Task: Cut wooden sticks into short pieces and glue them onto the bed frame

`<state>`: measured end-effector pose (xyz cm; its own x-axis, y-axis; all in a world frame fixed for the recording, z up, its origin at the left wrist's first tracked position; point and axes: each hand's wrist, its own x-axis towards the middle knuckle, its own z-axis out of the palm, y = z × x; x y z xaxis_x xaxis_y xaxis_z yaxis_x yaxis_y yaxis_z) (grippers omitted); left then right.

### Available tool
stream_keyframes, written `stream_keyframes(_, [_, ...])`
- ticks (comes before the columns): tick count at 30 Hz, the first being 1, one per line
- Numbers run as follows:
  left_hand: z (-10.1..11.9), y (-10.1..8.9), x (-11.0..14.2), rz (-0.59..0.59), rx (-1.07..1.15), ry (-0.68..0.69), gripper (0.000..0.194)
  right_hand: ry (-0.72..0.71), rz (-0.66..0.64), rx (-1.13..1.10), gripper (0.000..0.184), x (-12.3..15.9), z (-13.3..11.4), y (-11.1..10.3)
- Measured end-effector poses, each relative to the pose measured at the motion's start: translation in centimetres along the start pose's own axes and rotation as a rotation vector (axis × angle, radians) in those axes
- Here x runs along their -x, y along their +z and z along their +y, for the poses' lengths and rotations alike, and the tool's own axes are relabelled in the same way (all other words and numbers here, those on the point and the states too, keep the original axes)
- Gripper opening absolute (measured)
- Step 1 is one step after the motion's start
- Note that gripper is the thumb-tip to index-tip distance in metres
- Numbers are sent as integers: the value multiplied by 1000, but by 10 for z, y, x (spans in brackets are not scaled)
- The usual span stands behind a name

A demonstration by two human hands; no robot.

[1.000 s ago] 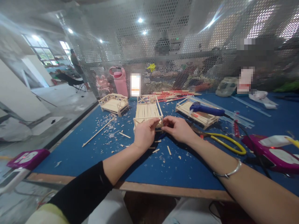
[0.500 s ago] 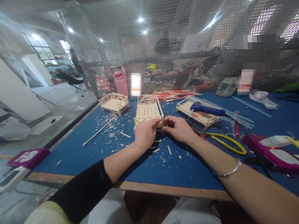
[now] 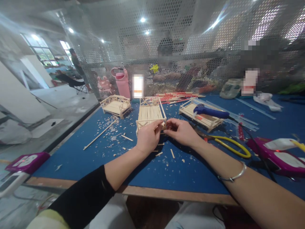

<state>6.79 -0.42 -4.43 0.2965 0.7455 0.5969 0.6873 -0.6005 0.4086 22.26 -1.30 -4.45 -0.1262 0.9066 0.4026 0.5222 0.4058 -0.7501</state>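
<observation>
A miniature bed frame of thin wooden sticks [image 3: 150, 112] stands on the blue tabletop in front of me, with a slatted base and railings. My left hand [image 3: 148, 136] is closed at its near right corner, thumb and forefinger pinching there. Fingertips of my right hand [image 3: 182, 132] are drawn together against the same corner post from the right. Whatever small part lies between the fingertips is hidden. Short stick offcuts [image 3: 172, 153] lie just below the hands. To the right, a blue hot glue gun [image 3: 211, 111] rests on another stick frame [image 3: 190, 109].
A third stick frame [image 3: 116, 105] stands at left beside a long loose stick [image 3: 100, 135]. Yellow-handled scissors [image 3: 234, 147] and a magenta device [image 3: 281, 157] lie right. Red and plain sticks [image 3: 177, 96], a pink bottle [image 3: 123, 83] and a jar [image 3: 230, 89] stand before the mesh screen [image 3: 190, 41].
Both hands stay at the frame's near right corner. The right fingertips have shifted slightly left, closer to the post. The view has moved a little; the objects lie as before.
</observation>
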Motion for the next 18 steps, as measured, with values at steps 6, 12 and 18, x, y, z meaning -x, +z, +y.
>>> stream_keyframes(6, [1, -3, 2, -24, 20, -19, 32, 5, 4, -16, 13, 1, 0, 0])
stream_keyframes(12, [1, -4, 3, -32, 9, -43, 33, 2, 10, -12, 11, 0, -1, -1])
stream_keyframes(18, [0, -6, 8, 27, 61, -19, 31, 12, 15, -8, 10, 0, 0, -1])
